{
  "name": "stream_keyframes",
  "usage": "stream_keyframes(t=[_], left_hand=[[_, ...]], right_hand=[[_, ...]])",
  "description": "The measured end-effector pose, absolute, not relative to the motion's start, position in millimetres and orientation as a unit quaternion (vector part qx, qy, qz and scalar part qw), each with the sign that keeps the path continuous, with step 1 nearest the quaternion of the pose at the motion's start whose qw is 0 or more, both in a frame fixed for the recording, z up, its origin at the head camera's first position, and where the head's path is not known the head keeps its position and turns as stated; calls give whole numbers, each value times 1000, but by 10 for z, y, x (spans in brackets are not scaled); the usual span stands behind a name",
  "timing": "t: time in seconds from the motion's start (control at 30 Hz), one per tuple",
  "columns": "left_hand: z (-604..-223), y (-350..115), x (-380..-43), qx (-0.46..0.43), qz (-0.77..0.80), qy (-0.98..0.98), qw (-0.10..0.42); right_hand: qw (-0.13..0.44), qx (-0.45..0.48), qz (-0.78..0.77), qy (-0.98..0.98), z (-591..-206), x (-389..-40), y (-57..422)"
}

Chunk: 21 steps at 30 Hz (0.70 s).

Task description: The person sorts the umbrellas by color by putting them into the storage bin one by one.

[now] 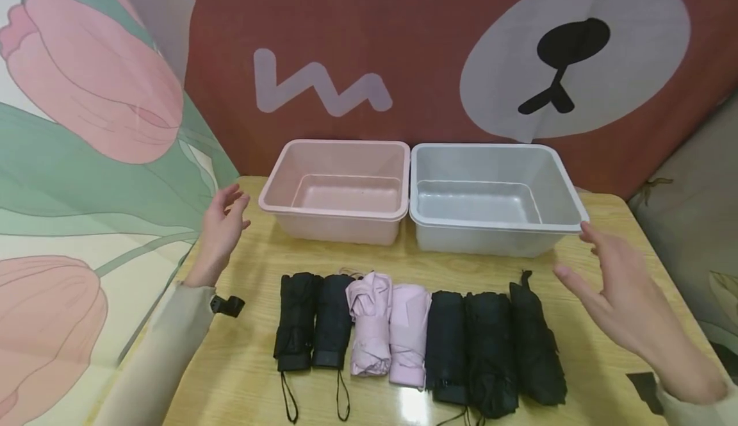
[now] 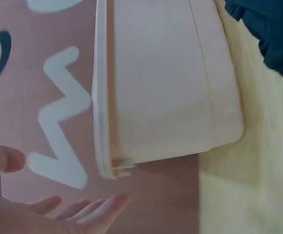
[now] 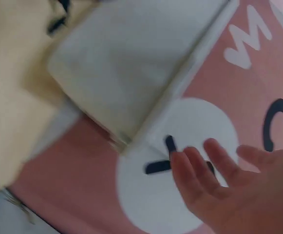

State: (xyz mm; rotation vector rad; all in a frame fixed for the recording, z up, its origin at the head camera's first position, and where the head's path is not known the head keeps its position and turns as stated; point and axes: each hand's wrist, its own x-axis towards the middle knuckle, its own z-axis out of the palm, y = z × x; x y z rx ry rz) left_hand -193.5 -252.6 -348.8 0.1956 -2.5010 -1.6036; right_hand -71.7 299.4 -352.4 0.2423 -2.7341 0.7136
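Observation:
My left hand (image 1: 221, 234) hovers left of a pink plastic bin (image 1: 340, 226), its fingers loosely bent and holding nothing. To the right of a whitish plastic bin (image 1: 490, 239), my right hand (image 1: 625, 291) is raised with thumb and fingers spread, also holding nothing. In front of the bins lies a row of folded umbrellas: two black ones (image 1: 296, 323) at the left, two pink ones (image 1: 370, 333) in the middle and three black ones (image 1: 490, 349) at the right. In the left wrist view, the left fingers (image 2: 104, 212) are near the pink bin's end.
The two bins stand side by side at the back of a wooden table (image 1: 242, 343). Behind them hangs a brown cloth (image 1: 426, 61) with a bear's face; a tulip-print cloth (image 1: 86, 80) is on the left. Wrist loops (image 1: 343, 397) trail from some umbrellas toward the front.

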Motion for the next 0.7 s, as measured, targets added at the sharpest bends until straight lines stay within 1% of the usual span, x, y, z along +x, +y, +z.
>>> stream_keyframes(t=[0.07, 0.2, 0.27, 0.37, 0.6, 0.7], left_hand=[[-3535, -2553, -1986, 94, -589, -801, 50], [-3633, -2566, -2077, 132, -675, -726, -1], [-3677, -2557, -2115, 148, -701, -698, -17], [-3726, -2523, -2184, 168, -736, -655, -35], [-3768, -2513, -2300, 190, -829, -519, -84], [-3769, -2527, -2322, 194, -837, -504, -84]], right_hand=[[110, 68, 256, -958, -3662, -686, 3021], [-2, 26, 249, -968, -3936, -633, 3025], [-55, 9, 248, -967, -4053, -606, 3004], [-117, -16, 241, -963, -4185, -567, 2963], [-216, -51, 227, -948, -4360, -497, 2846], [-240, -48, 225, -943, -4397, -502, 2797]])
